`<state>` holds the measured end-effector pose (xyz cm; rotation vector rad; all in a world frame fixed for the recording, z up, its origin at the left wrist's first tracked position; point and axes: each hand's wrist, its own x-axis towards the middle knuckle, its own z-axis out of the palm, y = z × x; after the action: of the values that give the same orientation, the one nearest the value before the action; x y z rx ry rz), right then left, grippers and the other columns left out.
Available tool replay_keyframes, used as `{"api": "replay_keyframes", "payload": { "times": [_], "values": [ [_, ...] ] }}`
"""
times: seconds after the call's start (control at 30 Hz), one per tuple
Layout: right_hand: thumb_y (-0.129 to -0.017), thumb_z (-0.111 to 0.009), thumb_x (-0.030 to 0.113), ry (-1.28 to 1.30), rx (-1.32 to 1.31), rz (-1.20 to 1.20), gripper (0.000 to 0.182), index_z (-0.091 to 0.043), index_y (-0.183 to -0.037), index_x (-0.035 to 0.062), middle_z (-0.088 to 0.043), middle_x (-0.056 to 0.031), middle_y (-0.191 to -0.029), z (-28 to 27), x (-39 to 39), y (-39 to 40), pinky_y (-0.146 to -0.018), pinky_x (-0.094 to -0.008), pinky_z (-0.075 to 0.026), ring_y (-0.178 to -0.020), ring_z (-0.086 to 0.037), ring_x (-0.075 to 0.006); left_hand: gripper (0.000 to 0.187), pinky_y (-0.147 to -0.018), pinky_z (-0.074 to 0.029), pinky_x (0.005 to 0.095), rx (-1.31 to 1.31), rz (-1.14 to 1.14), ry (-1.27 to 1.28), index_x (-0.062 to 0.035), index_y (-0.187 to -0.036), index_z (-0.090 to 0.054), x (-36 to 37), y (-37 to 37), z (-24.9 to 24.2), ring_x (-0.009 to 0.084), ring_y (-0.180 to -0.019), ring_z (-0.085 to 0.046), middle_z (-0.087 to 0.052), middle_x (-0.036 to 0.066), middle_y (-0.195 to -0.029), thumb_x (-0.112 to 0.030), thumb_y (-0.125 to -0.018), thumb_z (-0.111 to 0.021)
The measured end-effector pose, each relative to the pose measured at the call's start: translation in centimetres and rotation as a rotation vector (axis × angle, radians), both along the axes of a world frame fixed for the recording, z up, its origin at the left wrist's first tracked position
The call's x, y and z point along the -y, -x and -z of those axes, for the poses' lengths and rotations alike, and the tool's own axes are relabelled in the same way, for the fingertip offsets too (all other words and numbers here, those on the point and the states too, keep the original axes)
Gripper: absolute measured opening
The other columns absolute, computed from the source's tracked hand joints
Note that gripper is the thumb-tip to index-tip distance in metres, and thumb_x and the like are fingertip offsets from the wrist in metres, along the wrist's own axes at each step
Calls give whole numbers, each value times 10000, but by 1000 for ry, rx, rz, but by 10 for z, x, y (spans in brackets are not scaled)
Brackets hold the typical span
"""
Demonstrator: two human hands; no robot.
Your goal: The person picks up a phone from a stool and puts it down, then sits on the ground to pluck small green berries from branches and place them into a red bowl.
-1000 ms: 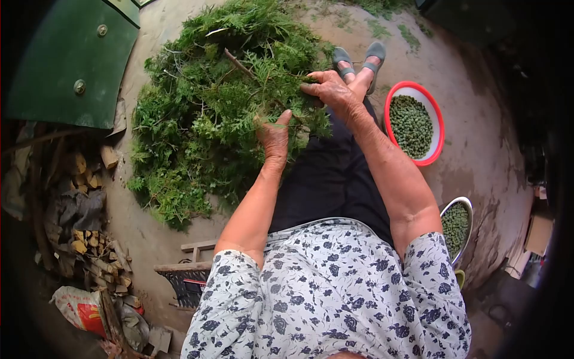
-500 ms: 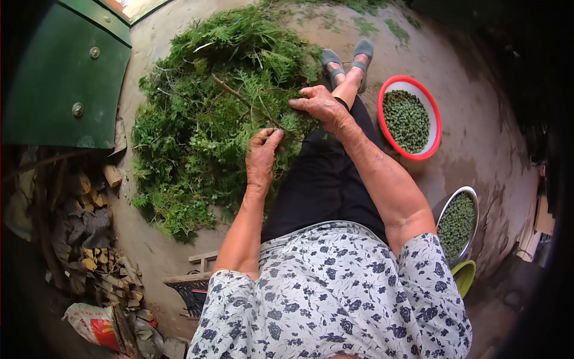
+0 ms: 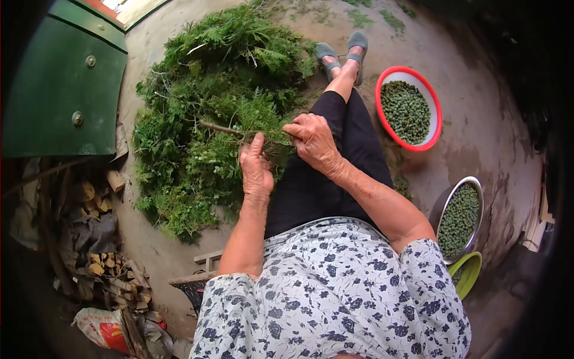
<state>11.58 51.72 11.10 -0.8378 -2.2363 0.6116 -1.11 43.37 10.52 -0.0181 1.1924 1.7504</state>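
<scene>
A leafy evergreen branch point(image 3: 222, 128) with a brown woody stem lies across both hands, over the near edge of a big heap of green cuttings point(image 3: 179, 149). My left hand point(image 3: 256, 166) is closed around the branch's middle, thumb up along the stem; its fingertips are hidden by the foliage. To its right, my right hand point(image 3: 315, 142) pinches the branch's right end between thumb and curled fingers, above my lap. The two hands are a short way apart.
Right of my legs stands a red-rimmed basin point(image 3: 439, 113) of small green cones or berries. Nearer are a metal bowl point(image 3: 443, 218) of the same and a lime-green bowl point(image 3: 475, 272). Chopped firewood point(image 3: 113, 269) and a green metal panel point(image 3: 66, 78) are at left.
My right hand has come down toward me and closed on the branch's right end. My left hand has shifted slightly left and nearer along the stem, which now lies flatter.
</scene>
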Motion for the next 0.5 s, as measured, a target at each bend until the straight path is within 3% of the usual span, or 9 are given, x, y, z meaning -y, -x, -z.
{"api": "replay_keyframes", "payload": {
  "times": [0.03, 0.13, 0.23, 0.27, 0.3, 0.37, 0.4, 0.43, 0.5],
  "values": [
    [-693, -638, 93, -21, 70, -40, 177, -655, -867, 121, -555, -49, -788, 1, 5, -2, -739, -387, -391, -798, -533, -247, 193, -625, -477, 263, -1, 0, 6, -66, -941, -561, 0, 0, 1, 133, -751, -572, -581, 21, -819, -196, -825, -645],
    [-684, -623, 51, -17, 88, -71, 209, -647, -884, 108, -562, -47, -797, 2, 14, -4, -755, -371, -384, -794, -534, -238, 306, -620, -454, 311, 8, -369, 129, -32, -899, -547, 4, 0, 4, 133, -714, -536, -561, 41, -808, -313, -824, -643],
    [-683, -616, 52, -49, 92, -88, 178, -636, -850, 114, -549, -45, -765, 6, 17, -3, -752, -377, -385, -772, -530, -237, 311, -635, -452, 322, -72, -374, 172, -28, -870, -533, 12, 0, 8, 132, -721, -534, -549, 40, -765, -324, -835, -621],
    [-688, -618, 74, -86, 91, -90, 131, -628, -807, 127, -532, -45, -729, 8, 18, -3, -740, -391, -388, -752, -525, -240, 303, -542, -452, 314, -109, -407, 201, -34, -819, -527, 12, 1, 13, 139, -644, -540, -542, 40, -716, -324, -836, -612],
    [-688, -618, 74, -83, 90, -90, 131, -628, -807, 127, -532, -45, -729, 11, 18, -3, -740, -391, -388, -752, -525, -240, 303, -542, -452, 314, -110, -407, 204, -34, -819, -527, 15, 3, 10, 139, -644, -540, -542, 40, -716, -324, -836, -612],
    [-681, -612, 71, -135, 72, -52, 126, -615, -796, 125, -527, -45, -715, 18, 15, -5, -737, -392, -387, -745, -523, -240, 257, -452, -437, 294, -272, -134, 446, -41, -794, -529, 25, 9, -2, 151, -552, -542, -564, 30, -695, -285, -864, -568],
    [-681, -612, 71, -135, 71, -50, 126, -615, -796, 125, -527, -45, -715, 21, 13, -7, -737, -392, -387, -745, -523, -240, 253, -383, -377, 252, -375, 3, 513, -46, -756, -524, 28, 12, -14, 124, -485, -512, -540, 18, -630, -272, -862, -565],
    [-680, -611, 71, -151, 81, -26, 127, -612, -796, 124, -526, -43, -711, 23, 11, -9, -733, -391, -387, -742, -523, -239, 253, -383, -377, 252, -378, 7, 514, -46, -756, -524, 33, 17, -13, 124, -485, -512, -540, 18, -630, -272, -862, -565],
    [-678, -610, 72, -164, 88, 1, 128, -609, -795, 122, -524, -42, -706, 25, 11, -13, -729, -389, -386, -740, -523, -238, 275, -379, -355, 243, -791, 126, 559, -59, -716, -523, 40, 25, -13, 102, -501, -505, -529, 15, -601, -291, -855, -578]
  ]
}}
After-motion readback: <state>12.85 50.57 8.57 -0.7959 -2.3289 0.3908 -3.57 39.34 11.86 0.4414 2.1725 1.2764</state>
